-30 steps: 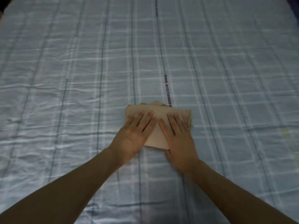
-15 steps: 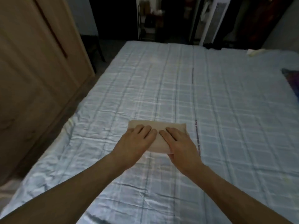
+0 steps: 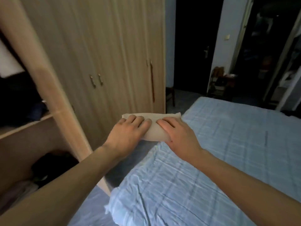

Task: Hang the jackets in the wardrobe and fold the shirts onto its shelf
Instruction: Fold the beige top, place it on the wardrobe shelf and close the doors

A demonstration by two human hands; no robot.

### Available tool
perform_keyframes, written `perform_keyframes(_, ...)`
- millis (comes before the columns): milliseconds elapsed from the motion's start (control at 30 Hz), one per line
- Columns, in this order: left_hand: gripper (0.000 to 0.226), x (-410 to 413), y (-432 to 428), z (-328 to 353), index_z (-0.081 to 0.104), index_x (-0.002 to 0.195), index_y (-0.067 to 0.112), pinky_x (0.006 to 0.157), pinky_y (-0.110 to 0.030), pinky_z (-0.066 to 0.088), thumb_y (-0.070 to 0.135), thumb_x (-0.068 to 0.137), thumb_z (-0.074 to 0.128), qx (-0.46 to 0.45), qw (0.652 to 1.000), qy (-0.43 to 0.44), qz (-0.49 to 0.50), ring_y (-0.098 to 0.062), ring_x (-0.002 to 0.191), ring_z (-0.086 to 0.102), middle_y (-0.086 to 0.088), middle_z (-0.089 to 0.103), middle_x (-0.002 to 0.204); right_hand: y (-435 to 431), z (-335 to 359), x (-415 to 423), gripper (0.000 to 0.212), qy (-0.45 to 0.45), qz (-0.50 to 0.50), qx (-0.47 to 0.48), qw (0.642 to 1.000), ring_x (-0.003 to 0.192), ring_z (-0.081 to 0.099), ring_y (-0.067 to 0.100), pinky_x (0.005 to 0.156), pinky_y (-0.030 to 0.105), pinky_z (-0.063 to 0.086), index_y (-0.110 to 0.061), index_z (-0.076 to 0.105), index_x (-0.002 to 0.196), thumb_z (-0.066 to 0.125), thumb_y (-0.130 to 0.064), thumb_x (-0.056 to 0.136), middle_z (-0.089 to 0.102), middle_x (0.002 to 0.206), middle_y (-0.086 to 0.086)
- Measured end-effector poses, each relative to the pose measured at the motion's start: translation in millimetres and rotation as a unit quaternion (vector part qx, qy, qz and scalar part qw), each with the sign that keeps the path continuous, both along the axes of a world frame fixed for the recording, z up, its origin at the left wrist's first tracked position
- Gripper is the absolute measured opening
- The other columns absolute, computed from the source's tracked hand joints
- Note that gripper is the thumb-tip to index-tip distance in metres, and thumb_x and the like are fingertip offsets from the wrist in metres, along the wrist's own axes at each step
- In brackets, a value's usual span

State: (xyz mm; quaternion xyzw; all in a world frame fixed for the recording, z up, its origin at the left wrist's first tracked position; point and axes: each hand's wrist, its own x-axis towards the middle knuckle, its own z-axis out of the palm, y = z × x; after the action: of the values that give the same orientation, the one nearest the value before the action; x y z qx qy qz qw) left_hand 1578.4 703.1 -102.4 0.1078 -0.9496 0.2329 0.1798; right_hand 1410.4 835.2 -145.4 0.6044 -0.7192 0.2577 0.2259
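Note:
A folded beige shirt (image 3: 154,133) hangs in the air between the bed (image 3: 228,144) and the wooden wardrobe (image 3: 105,54). My left hand (image 3: 128,132) grips its left end and my right hand (image 3: 177,134) grips its right end. Fingers of both hands lie on top of the cloth; the thumbs are hidden beneath. At the far left the wardrobe stands open, showing a light wooden shelf (image 3: 24,126).
Dark clothes (image 3: 19,98) sit above the shelf, and more dark items (image 3: 52,163) lie in the compartment below. The wardrobe's other doors are closed. A narrow strip of floor separates bed and wardrobe. A dark doorway (image 3: 195,46) and a small rack (image 3: 219,80) stand beyond.
Both hands have lifted the folded shirt off the bed and carried it left. My view has swung from the bed to the open wardrobe.

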Motion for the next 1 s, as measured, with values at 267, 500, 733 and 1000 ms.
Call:
perform_keyframes(267,0.059,125.5,-33.5,70.9,0.048,0.133,0.017,0.074,-0.048,0.052,0.017,0.078,0.068,-0.045,0.983,0.037,0.175,-0.033,0.104,0.056,-0.006,0.057,0.120,-95.8,84.5,86.9,0.070,0.043,0.167,-0.020,0.985,0.111,0.054,0.026,0.093,0.044,0.048,-0.020,0.052,0.132,0.077,-0.016,0.066,0.057,0.123,0.003)
perform_keyframes(500,0.063,177.3,-40.8,122.6,0.054,0.125,0.014,0.071,-0.047,0.053,0.009,0.067,0.078,-0.098,0.956,0.072,0.267,-0.034,0.097,0.061,-0.009,0.062,0.111,-156.1,128.8,131.9,0.070,0.007,0.289,-0.063,0.955,0.121,0.046,0.022,0.105,0.040,0.042,-0.021,0.046,0.137,0.078,-0.015,0.075,0.051,0.132,0.002)
perform_keyframes(733,0.064,254.9,-51.4,136.6,0.049,0.127,0.019,0.074,-0.047,0.052,0.009,0.069,0.073,-0.091,0.928,0.085,0.350,-0.031,0.100,0.058,-0.005,0.059,0.112,-199.6,149.9,206.7,0.070,0.020,0.367,-0.078,0.927,0.118,0.049,0.023,0.101,0.044,0.044,-0.023,0.048,0.134,0.078,-0.014,0.071,0.053,0.128,0.000)
perform_keyframes(1000,0.062,378.6,-57.8,139.6,0.054,0.125,0.017,0.076,-0.043,0.050,0.006,0.066,0.073,-0.107,0.892,0.116,0.424,-0.029,0.100,0.057,-0.003,0.059,0.111,-240.8,166.2,336.9,0.072,0.070,0.409,-0.102,0.904,0.116,0.054,0.023,0.093,0.039,0.046,-0.023,0.053,0.133,0.079,-0.014,0.067,0.058,0.125,-0.002)
